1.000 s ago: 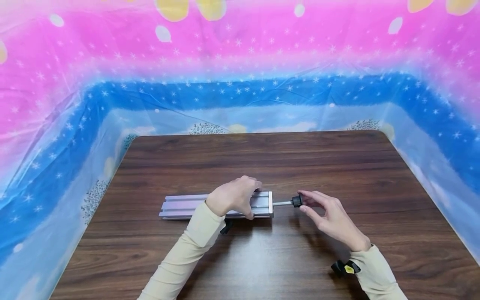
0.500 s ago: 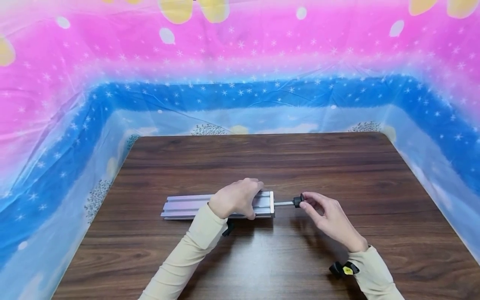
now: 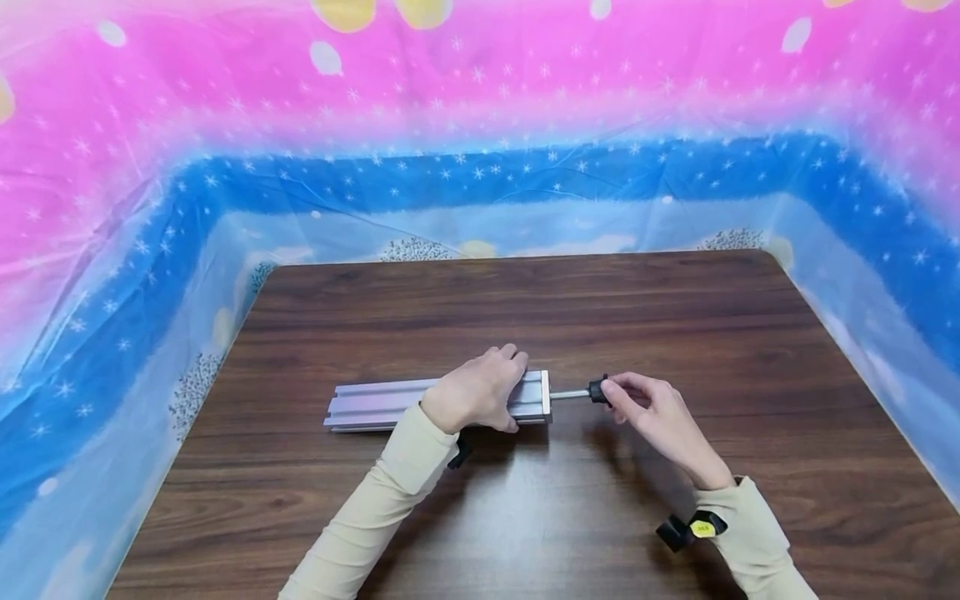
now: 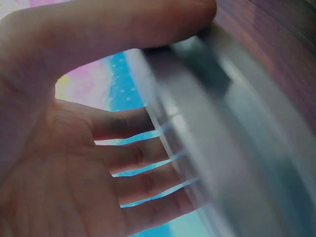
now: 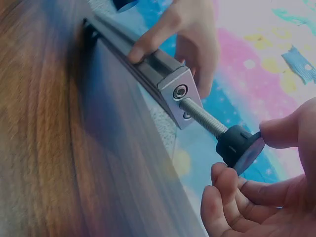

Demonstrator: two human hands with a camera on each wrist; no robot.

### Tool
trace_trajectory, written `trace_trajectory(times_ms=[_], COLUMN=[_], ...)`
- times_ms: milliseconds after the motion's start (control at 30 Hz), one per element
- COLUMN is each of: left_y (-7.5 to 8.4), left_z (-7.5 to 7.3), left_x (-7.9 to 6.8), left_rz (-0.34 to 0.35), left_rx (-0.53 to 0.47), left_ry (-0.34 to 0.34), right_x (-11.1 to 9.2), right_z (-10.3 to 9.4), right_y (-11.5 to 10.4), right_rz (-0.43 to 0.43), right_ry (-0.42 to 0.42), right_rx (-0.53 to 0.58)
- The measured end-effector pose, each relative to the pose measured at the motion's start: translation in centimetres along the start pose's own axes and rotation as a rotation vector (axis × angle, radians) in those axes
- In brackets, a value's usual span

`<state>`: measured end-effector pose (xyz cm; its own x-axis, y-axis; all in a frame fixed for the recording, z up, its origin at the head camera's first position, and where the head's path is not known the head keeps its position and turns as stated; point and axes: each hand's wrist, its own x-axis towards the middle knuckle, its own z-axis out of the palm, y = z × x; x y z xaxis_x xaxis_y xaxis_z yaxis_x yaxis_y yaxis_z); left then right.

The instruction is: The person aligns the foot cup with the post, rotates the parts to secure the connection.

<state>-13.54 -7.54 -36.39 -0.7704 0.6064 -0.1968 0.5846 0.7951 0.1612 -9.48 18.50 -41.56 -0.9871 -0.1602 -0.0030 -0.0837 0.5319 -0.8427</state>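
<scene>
A silver aluminium profile (image 3: 375, 406) with slots along its length lies across the middle of the table in the head view. My left hand (image 3: 480, 387) grips it near its right end, thumb on the near side and fingers over the far side. On that end sits a flat end plate (image 5: 174, 109) with bolts, and a threaded rod (image 5: 205, 118) sticks out of it. The rod carries a black round levelling foot (image 5: 237, 143). My right hand (image 3: 663, 417) pinches the foot's rim between thumb and fingers. The left wrist view is blurred along the profile.
The dark wood-grain table (image 3: 525, 308) reaches back to a pink and blue patterned cloth (image 3: 480, 179) hanging around its far side and flanks. A black wrist camera (image 3: 678, 532) sits under my right sleeve, close to the tabletop.
My right thumb and fingers have shifted round the black foot and now lie closer over it. The left hand keeps its hold on the profile. The head view has tilted slightly.
</scene>
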Motion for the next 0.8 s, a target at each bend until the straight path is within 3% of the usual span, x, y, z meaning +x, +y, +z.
trace_trajectory(times_ms=[467,667,800], left_y=[-0.1,-0.1,-0.3], left_z=[-1.0,-1.4,-1.5], left_x=[0.3,0.2,0.2], left_rz=[-0.006,-0.022,-0.019], left_rx=[-0.127,-0.154,-0.162], left_ry=[-0.054,-0.060,-0.049], right_x=[0.2,-0.2,-0.6], right_z=[-0.4,-0.6,-1.0], right_y=[0.4,0.6,0.8], right_rz=[0.071,0.031,-0.099], right_ry=[-0.074,-0.084,-0.031], right_rx=[0.080,0.080,0.040])
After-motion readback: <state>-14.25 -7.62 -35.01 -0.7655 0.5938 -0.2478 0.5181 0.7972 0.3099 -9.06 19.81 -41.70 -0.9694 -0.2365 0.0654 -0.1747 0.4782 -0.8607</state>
